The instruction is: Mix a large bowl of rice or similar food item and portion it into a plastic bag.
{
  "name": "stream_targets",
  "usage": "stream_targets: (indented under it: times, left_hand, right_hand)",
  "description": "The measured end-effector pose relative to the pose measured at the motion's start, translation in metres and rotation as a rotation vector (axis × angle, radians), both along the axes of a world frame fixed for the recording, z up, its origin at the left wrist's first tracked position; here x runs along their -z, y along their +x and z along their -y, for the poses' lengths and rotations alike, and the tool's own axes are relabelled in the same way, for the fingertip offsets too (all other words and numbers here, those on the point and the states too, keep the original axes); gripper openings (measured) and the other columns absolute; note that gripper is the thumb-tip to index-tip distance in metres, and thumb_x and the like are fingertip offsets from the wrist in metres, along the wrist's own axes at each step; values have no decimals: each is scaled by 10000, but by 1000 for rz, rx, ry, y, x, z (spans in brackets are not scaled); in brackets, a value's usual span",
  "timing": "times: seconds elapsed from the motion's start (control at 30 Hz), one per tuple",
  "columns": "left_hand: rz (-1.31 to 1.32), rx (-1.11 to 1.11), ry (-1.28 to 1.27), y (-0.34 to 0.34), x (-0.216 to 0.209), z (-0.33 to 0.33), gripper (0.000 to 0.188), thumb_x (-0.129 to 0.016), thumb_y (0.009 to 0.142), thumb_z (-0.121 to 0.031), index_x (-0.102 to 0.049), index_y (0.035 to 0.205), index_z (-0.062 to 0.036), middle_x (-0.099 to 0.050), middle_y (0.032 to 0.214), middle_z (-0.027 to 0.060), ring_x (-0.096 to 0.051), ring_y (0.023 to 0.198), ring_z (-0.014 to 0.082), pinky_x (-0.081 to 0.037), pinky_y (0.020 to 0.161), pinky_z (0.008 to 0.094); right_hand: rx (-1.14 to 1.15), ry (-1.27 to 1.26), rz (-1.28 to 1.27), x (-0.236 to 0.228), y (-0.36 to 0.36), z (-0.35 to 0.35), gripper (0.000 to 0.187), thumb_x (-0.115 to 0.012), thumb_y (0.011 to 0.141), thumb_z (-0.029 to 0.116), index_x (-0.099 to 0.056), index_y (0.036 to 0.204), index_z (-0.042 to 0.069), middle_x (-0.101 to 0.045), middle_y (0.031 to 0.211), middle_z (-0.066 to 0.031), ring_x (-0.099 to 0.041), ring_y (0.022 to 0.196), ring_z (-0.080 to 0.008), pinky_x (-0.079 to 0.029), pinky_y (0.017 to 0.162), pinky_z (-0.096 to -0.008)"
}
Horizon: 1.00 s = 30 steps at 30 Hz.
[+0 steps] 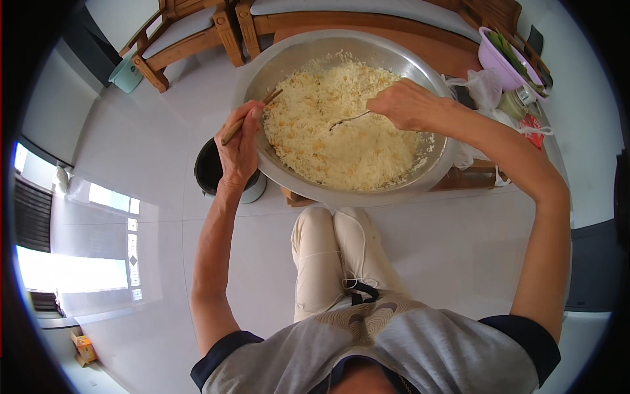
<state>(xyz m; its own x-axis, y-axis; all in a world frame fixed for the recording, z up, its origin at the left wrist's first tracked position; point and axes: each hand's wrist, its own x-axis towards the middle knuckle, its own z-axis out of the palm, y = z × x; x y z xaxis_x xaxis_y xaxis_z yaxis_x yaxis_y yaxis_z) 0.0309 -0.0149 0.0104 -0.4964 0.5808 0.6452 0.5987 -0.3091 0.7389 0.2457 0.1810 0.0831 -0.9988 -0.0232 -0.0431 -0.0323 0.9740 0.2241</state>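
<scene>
A wide metal basin (302, 46) stands in front of me, filled with pale rice-like grains (328, 151) mixed with small yellow bits. At its left rim, my left hand (239, 141) is closed round a pair of wooden chopsticks (230, 134), whose tips point over the basin. My right hand (410, 105) reaches over the right side of the grains, its fingers closed on the handle of a metal spoon (351, 119). The spoon's bowl end touches the grains near the middle and is partly hidden by them.
Below the basin's left rim is a dark-lined bin (209, 167). A purple basin (502, 62) with long green leaves stands far right, near plastic bags (485, 88) and a jar (515, 104). Behind are a wooden chair (157, 69) and bench (361, 29); a teal bucket (126, 73) sits far left.
</scene>
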Motion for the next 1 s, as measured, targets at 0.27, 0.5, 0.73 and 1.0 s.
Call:
stream_targets:
  times: [0.27, 0.5, 0.73, 1.0]
  left_hand:
    - [-28, 8, 31, 1, 4, -3, 152, -503, 871, -140, -589, 904, -19, -483, 626, 6, -419, 583, 66, -363, 545, 186]
    - [-1, 15, 13, 5, 3, -4, 146, -496, 871, -126, -590, 913, -23, -479, 631, 3, -411, 580, 70, -362, 549, 188]
    - [10, 22, 46, 3, 4, 2, 161, -483, 882, -134, -589, 916, -18, -483, 641, 3, -409, 579, 67, -357, 550, 186]
    - [36, 2, 51, 4, 6, -1, 188, -475, 890, -167, -591, 914, -22, -472, 629, -1, -403, 571, 65, -350, 540, 190]
  right_hand:
    - [69, -165, 101, 15, -20, 62, 66, -493, 742, 41, -525, 702, -1, -528, 571, -145, -570, 565, -294, -462, 540, -380]
    - [321, -2, -21, 45, -61, -27, 120, -492, 712, -33, -605, 727, 3, -571, 647, -168, -596, 636, -269, -481, 565, -398]
    - [417, 126, -188, 24, -85, -70, 136, -450, 691, -85, -533, 609, -16, -511, 592, -112, -541, 565, -200, -476, 492, -299]
    - [-14, 71, -128, 54, -96, -27, 214, -431, 770, -25, -493, 569, 16, -391, 464, -66, -420, 413, -164, -378, 351, -288]
